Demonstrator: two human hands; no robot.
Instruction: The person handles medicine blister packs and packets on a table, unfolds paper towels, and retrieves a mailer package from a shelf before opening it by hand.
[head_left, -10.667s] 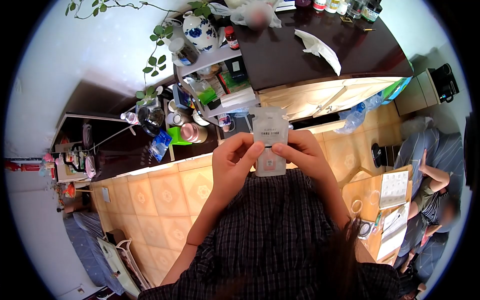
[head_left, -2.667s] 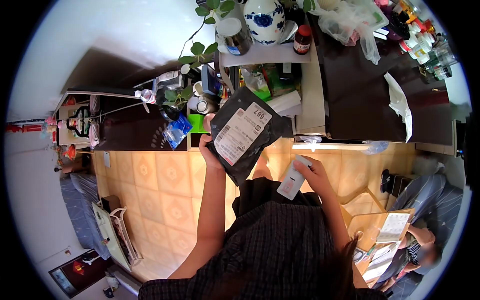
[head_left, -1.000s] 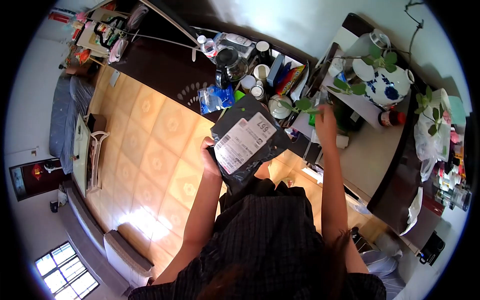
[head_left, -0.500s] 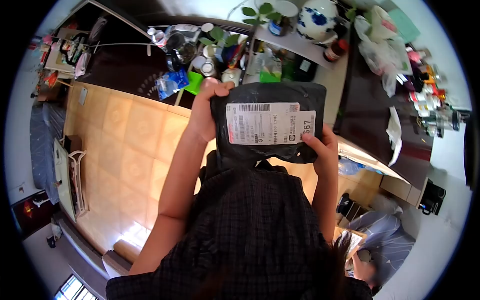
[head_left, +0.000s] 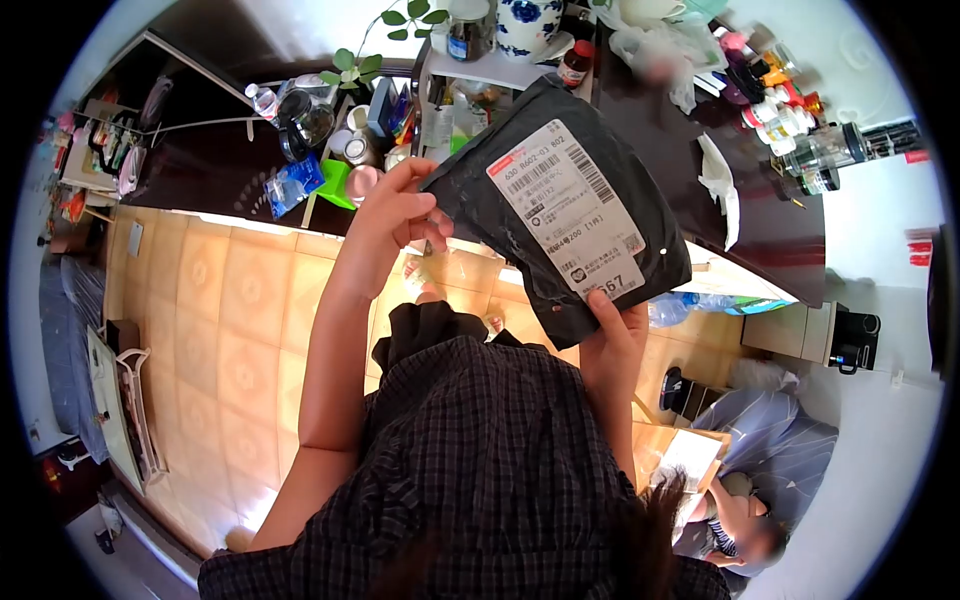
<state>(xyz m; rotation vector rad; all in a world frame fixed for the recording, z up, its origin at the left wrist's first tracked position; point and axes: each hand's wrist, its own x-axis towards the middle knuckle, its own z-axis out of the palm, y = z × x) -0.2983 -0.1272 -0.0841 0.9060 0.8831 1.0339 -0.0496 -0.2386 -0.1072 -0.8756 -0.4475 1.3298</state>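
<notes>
A black plastic mailing parcel (head_left: 610,170) with a white printed shipping label is held tilted in front of me. My right hand (head_left: 612,335) grips its lower edge, the thumb lying on the front near the label's end and the fingers hidden behind. My left hand (head_left: 395,210) is at the parcel's left corner, with its fingers loosely bent and apart; the index fingertip lies close to that corner. Whether it touches the parcel is hard to make out. Below the parcel is my dark checked clothing (head_left: 480,430).
A dark table (head_left: 660,130) holds bottles, a blue-and-white pot (head_left: 527,28), a blue packet (head_left: 292,185) and a green box (head_left: 336,183). A crumpled white tissue (head_left: 718,190) lies at the right. Another person (head_left: 735,520) sits at lower right beside a small wooden table (head_left: 655,445).
The parcel has turned clockwise from level to steeply tilted. My left hand has let go of its upper left corner and moved slightly down and left. My right hand keeps its grip.
</notes>
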